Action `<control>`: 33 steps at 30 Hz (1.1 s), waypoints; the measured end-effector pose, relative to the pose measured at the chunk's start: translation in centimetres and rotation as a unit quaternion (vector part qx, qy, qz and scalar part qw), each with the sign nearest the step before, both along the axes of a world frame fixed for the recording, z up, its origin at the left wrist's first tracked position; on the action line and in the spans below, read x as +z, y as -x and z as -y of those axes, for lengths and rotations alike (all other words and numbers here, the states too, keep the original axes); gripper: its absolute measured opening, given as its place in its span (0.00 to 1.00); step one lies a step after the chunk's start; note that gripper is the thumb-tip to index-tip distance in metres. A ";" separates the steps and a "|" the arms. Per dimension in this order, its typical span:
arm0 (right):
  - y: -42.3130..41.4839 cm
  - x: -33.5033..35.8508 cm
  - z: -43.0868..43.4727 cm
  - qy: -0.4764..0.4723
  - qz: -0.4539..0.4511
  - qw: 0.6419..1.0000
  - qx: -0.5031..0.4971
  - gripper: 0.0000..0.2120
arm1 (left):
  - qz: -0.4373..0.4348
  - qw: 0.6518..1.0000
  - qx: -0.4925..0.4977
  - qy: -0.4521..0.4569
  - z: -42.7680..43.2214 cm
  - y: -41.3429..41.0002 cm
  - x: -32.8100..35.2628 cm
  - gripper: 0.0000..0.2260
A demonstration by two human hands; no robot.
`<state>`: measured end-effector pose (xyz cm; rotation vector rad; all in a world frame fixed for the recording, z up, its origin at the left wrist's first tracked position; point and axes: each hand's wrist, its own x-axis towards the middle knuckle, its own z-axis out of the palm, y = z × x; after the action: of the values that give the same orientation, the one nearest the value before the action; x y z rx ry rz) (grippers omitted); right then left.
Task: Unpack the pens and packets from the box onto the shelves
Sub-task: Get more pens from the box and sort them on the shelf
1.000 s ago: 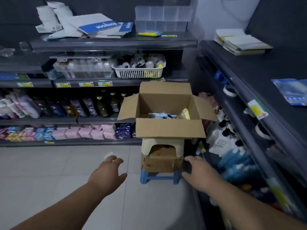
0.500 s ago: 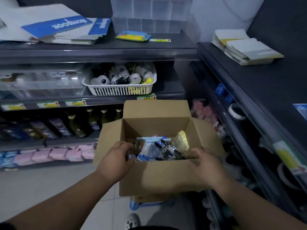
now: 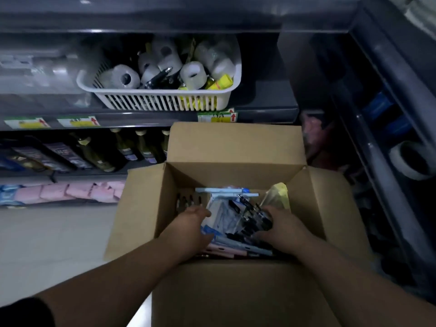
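Pens (image 3: 253,217) and packets in the open box (image 3: 236,147) — gathering stage.
Left hand (image 3: 192,226) lies loosely open against a packet (image 3: 221,215); right hand (image 3: 282,226) curls round the pen bundle, probably to lift it — grip closure hidden.

1. One second ago the left hand (image 3: 192,228) and the right hand (image 3: 282,228) were low, below the cardboard box (image 3: 236,147) and near its stand. Both hands are now inside the open box.
2. Half a second ago the left hand was at the near-left corner of the box opening. It now rests against the left side of the packets (image 3: 221,217).
3. The right hand has moved off the near rim onto a clear pack of dark pens (image 3: 253,214), fingers curled around it.
4. The camera has moved closer and tilted down. The box now fills the lower frame.
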<state>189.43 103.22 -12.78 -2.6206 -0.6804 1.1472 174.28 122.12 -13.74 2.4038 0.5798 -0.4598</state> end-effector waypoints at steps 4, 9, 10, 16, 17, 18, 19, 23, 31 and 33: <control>-1.4 -2.4 -0.3 0.026 -0.033 0.999 0.016 0.45 | -0.055 0.994 -0.090 0.035 1.3 -1.5 -1.3 0.30; -2.1 -4.4 -0.9 0.040 -0.025 0.998 0.044 0.47 | -0.114 0.972 -0.204 -0.027 2.3 -2.8 -2.9 0.28; -2.1 -4.6 -1.1 0.046 -0.020 0.998 0.044 0.48 | -0.117 0.970 -0.210 -0.044 2.2 -2.9 -3.2 0.27; -2.3 -5.6 -1.3 0.029 -0.021 0.998 0.048 0.29 | -0.131 0.972 -0.175 -0.085 1.5 -3.0 -3.9 0.23; -2.4 -5.7 -1.3 0.026 -0.024 0.998 0.049 0.25 | -0.133 0.972 -0.173 -0.088 1.5 -3.0 -4.0 0.23; -2.4 -5.8 -1.3 0.023 -0.025 0.998 0.046 0.23 | -0.135 0.972 -0.173 -0.088 1.5 -2.9 -4.0 0.23; -2.4 -5.8 -1.3 0.022 -0.024 0.999 0.042 0.22 | -0.133 0.972 -0.175 -0.085 1.5 -2.8 -4.1 0.23; -2.2 -6.2 -1.3 0.015 -0.014 0.999 0.030 0.20 | -0.131 0.966 -0.208 -0.077 2.4 -2.9 -4.1 0.26; -2.4 -6.5 -1.3 -0.003 -0.028 0.999 0.044 0.20 | -0.097 0.973 -0.178 -0.113 1.9 -3.2 -3.3 0.12; -2.5 -6.2 -1.3 -0.038 -0.035 0.999 0.012 0.16 | -0.060 0.986 -0.123 -0.099 1.4 -3.2 -3.1 0.08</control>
<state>191.92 104.53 -18.94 -2.5035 -0.7288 1.1880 177.48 120.73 -16.82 2.6660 0.3964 -0.6836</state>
